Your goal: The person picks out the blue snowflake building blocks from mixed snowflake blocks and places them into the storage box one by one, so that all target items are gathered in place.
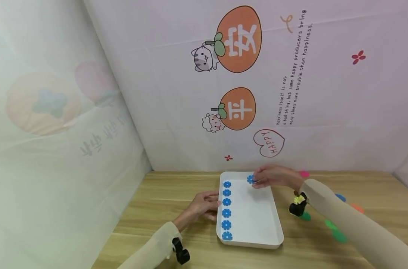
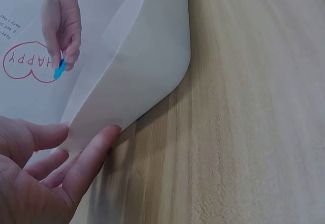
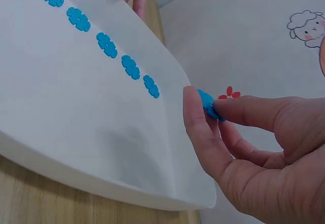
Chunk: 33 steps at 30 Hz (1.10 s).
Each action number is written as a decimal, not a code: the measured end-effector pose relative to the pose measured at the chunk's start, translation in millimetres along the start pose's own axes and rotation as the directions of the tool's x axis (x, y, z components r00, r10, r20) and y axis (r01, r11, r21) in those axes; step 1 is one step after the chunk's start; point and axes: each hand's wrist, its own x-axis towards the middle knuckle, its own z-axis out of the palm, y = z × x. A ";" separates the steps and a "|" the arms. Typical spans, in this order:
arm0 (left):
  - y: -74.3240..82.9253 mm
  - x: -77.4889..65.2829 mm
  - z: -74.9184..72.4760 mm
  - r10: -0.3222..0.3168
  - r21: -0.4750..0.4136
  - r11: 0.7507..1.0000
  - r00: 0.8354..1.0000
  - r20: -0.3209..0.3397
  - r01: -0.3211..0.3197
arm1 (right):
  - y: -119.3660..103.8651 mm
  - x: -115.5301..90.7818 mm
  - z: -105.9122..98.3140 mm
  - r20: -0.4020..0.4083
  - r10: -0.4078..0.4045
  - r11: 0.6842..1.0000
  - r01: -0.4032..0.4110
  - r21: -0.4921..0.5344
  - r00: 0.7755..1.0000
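A white rectangular tray lies on the wooden table. Along its left side runs a row of several blue snowflake-shaped plastic discs. My left hand grips the tray's left wall, thumb at the rim and fingers along the outside, as the left wrist view shows. Above the far end of the tray, my right hand pinches another blue snowflake disc between thumb and fingers. In the right wrist view this disc is held near the tray's far corner, raised above the row.
Right of the tray, partly behind the right forearm, loose discs lie on the table: pink, blue, orange and green. A printed cloth wall stands along the table's back edge, with another cloth at the left.
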 end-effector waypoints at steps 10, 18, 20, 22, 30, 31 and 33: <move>5.5 -1.5 2.4 0.032 0.000 0.999 0.999 -0.008 -0.032 | -7.7 28.2 23.9 -0.195 0.031 0.986 -0.061 -0.154 0.980; 3.5 -0.6 2.1 0.022 0.015 1.000 1.000 -0.022 -0.022 | 1.9 41.9 51.4 -0.287 -0.072 0.914 -0.053 -0.403 0.955; 2.9 -0.6 2.5 0.025 0.020 1.000 0.999 -0.026 -0.024 | 4.7 44.5 55.3 -0.291 -0.109 0.897 -0.032 -0.441 0.950; 2.2 -0.2 3.2 0.029 0.021 0.999 0.999 -0.029 -0.029 | 7.0 47.3 58.0 -0.307 -0.128 0.883 -0.033 -0.469 0.943; 1.2 0.3 4.4 0.050 0.005 0.999 0.999 -0.022 -0.049 | 9.4 56.2 63.5 -0.363 -0.122 0.865 -0.080 -0.495 0.924; 0.7 0.2 3.8 0.053 0.007 0.999 0.998 -0.024 -0.053 | 9.5 57.8 64.4 -0.363 -0.124 0.865 -0.078 -0.496 0.924; -0.1 -0.5 2.8 0.052 0.004 0.999 0.998 -0.023 -0.052 | 10.7 61.1 66.5 -0.370 -0.125 0.862 -0.083 -0.500 0.921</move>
